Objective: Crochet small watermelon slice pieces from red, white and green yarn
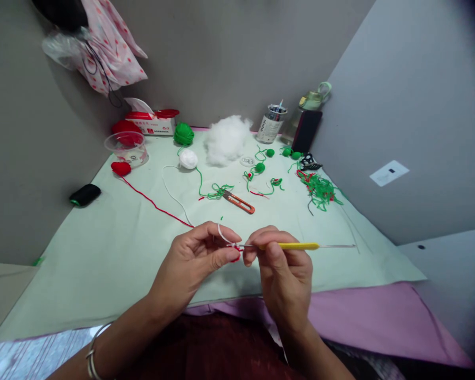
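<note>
Near the front of the table, my left hand (200, 256) pinches a small red and white crocheted piece (235, 253) between thumb and fingers. White yarn loops up over its index finger. My right hand (283, 266) is closed around the yellow handle of a crochet hook (306, 246); the hook's left tip meets the piece, and its other metal end points right. A red yarn strand (154, 205) runs from a small red ball (121, 168) toward my left hand. Behind it lies a white yarn ball (188, 159) with its own strand.
Orange thread snips (239, 202) lie mid-table by green yarn. White stuffing (227, 140), a green ball (183, 134), a tissue box (154, 124) and a pen cup (271, 125) stand along the back. Yarn scraps (320, 191) are piled right. A black object (85, 195) sits left.
</note>
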The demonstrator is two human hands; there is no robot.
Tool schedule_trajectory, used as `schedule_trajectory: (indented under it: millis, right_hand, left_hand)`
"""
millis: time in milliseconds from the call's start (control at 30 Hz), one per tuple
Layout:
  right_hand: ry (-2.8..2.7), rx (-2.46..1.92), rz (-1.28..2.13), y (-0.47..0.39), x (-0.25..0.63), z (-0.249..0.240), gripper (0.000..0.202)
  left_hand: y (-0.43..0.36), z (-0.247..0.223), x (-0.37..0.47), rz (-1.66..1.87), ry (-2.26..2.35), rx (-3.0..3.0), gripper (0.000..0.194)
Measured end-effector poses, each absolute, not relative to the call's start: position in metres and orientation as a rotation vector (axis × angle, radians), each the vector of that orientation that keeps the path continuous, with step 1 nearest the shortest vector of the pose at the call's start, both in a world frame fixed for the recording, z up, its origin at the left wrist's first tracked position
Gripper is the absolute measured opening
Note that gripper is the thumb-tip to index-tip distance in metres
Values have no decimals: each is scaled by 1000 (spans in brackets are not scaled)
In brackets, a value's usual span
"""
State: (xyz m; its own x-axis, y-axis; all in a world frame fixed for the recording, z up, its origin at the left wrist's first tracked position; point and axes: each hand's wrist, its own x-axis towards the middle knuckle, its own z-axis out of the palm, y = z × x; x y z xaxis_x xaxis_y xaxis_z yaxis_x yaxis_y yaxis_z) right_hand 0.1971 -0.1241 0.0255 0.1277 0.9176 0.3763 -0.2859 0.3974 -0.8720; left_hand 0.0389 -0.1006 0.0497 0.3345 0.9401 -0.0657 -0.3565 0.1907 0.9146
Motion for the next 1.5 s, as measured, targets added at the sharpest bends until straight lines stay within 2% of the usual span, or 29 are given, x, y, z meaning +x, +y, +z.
schedule_trajectory:
  millis: [333, 533, 667, 800, 1133, 1500]
  right_hand:
    - [-1215, -827, 816, -119, 193, 18, 23]
    - [-1624, -910, 194, -119, 194, 19, 35]
    - [-1465, -879, 414, -115, 202, 23, 29]
    - [-1406, -831, 611, -114, 208, 30, 22]
    - [-1209, -772, 856, -113, 204, 21, 19]
    - [-1181, -750, 966, -115, 204, 19, 17]
  left_hand:
    - [-102, 41, 45, 1060, 756, 843, 36]
    - [-106, 39, 51, 1055, 724, 666, 42]
    - [-101, 39, 45, 910, 666, 529, 40]
    - [-99, 41, 42, 942, 714, 604, 40]
    - [-101, 43, 43, 1070, 806, 782, 38]
    - [-102, 38, 40, 1054, 872, 921, 41]
